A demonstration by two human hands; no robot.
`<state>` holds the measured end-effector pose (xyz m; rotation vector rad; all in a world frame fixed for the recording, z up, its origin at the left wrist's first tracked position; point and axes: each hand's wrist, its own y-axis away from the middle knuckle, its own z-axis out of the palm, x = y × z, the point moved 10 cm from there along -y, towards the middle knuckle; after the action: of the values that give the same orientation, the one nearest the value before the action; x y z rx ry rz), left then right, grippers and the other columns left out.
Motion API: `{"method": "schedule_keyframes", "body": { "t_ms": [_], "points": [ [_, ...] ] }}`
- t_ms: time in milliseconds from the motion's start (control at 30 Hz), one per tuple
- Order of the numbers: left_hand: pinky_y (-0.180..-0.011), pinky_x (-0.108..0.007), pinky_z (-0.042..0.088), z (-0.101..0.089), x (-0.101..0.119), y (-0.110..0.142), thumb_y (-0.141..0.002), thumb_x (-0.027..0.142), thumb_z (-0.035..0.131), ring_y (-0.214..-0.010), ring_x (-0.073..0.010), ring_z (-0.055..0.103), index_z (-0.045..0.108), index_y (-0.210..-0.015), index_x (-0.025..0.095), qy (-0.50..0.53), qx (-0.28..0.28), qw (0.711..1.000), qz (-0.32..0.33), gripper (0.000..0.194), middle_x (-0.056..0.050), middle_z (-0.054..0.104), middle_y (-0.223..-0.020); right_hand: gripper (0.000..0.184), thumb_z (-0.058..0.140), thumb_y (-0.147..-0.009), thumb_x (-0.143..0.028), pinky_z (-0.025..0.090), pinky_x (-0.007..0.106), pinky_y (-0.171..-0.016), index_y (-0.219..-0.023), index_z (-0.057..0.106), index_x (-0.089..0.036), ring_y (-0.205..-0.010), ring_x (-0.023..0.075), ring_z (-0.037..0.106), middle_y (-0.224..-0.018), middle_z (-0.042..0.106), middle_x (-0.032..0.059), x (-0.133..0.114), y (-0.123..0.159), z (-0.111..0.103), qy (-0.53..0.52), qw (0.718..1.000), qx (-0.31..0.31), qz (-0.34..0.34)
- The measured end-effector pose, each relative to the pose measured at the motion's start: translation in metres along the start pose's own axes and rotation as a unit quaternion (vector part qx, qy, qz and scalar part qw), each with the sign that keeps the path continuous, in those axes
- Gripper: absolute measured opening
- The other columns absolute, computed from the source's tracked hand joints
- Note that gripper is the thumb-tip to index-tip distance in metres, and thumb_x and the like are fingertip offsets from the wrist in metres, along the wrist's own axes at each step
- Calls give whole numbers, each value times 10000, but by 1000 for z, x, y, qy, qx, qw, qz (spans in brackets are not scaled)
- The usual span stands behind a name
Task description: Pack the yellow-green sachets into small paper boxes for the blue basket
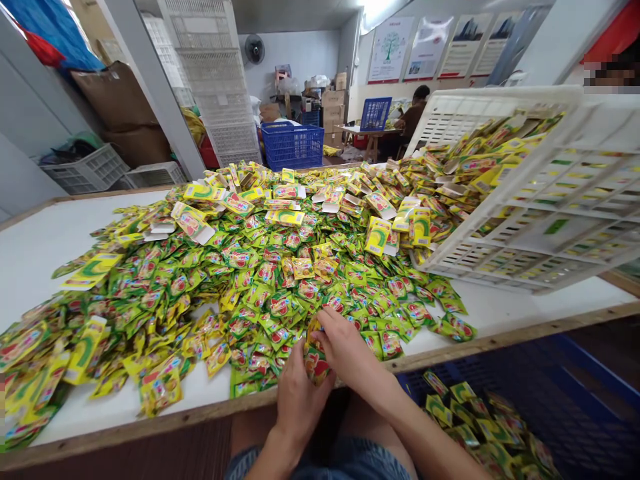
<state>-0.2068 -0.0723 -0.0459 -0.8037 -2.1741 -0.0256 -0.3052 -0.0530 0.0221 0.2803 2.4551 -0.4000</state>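
At the table's front edge my two hands meet around a small bunch of candy packets [316, 362], green and yellow with red fruit pictures. My left hand [300, 387] is closed around the bunch from the left and below. From the right, my right hand [345, 343] pinches its upper part, fingers bent over the top. How many packets are held is hidden by the fingers. Just beyond the hands spreads a heap of green packets [280, 303], mixed with yellow ones [217, 357]. Flat yellow boxes [285, 217], some with open flaps, lie on top of the heap.
A white crate [540, 243] lies tipped on the right, spilling yellow boxes. Below the table edge at right, a blue crate [575, 400] holds filled boxes [480, 420]. Behind are stacked white crates [205, 80], a blue basket [294, 147] and a seated person [417, 117].
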Motion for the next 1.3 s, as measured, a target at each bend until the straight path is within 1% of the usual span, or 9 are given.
{"method": "schedule_keyframes", "body": {
  "t_ms": [267,433,633,767,867,1000,1100,1200,1300],
  "points": [
    [-683,-380,521,-1,-16,1,-734,301,616,-916,-307,651,401,-1205,122,40,15,996,-76,548,-163,660,-1008,333,492,-819,-25,422,375,-906,-1121,481,-166,-1032,218,471,-1074,520,90,-9,17,4,-78,995,-18,-60],
    [-759,-383,513,-8,-12,2,-755,313,611,-942,-270,633,442,-1162,159,88,82,992,-45,467,-137,632,-1059,133,539,-831,-104,381,429,-937,-942,572,-169,-1061,246,438,-1062,526,96,-7,24,-15,-30,996,66,-47],
    [-706,-368,518,-5,-19,5,-789,274,558,-853,-250,642,432,-1174,152,138,84,986,-52,423,-124,636,-987,95,617,-817,-260,264,523,-1013,-740,638,-209,-1267,315,289,-1280,476,61,-20,27,1,18,997,11,-70],
    [-747,-386,513,-6,-20,7,-777,273,592,-890,-252,624,407,-1193,155,155,94,982,-47,471,-139,608,-1038,72,606,-825,-231,322,478,-977,-894,626,-225,-1182,267,393,-1223,501,66,-19,31,-4,-4,998,41,-47],
    [-751,-402,516,-5,-24,8,-784,283,603,-877,-254,624,396,-1204,147,177,104,977,-58,487,-149,599,-1041,59,599,-834,-217,345,457,-951,-888,618,-231,-1138,252,420,-1191,512,59,-17,34,-5,-15,996,74,-36],
    [-885,-438,486,-10,-27,14,-816,277,591,-1117,-288,538,341,-1276,148,214,147,965,-32,539,-195,485,-1228,34,598,-830,-202,361,464,-937,-833,624,-224,-1107,263,442,-1142,538,65,-14,35,3,-21,997,67,-40],
    [-960,-416,462,-10,-24,18,-842,251,578,-1211,-272,477,361,-1292,196,243,127,961,34,502,-159,436,-1294,122,542,-856,-165,433,383,-874,-950,582,-232,-1009,215,518,-1054,569,57,0,39,10,-108,992,60,-19],
    [-926,-370,496,-12,-30,23,-875,217,534,-1147,-241,538,461,-1232,232,249,106,961,62,364,-114,504,-1232,249,538,-866,-185,474,293,-820,-1104,476,-225,-954,172,564,-1033,577,50,21,50,10,-231,965,127,12],
    [-906,-349,500,-16,-31,22,-870,183,539,-1087,-224,574,527,-1162,236,236,78,965,81,297,-88,574,-1157,162,522,-886,-200,471,261,-817,-1046,516,-225,-919,154,580,-974,598,33,26,59,14,-268,950,161,-1]
  ]
}}
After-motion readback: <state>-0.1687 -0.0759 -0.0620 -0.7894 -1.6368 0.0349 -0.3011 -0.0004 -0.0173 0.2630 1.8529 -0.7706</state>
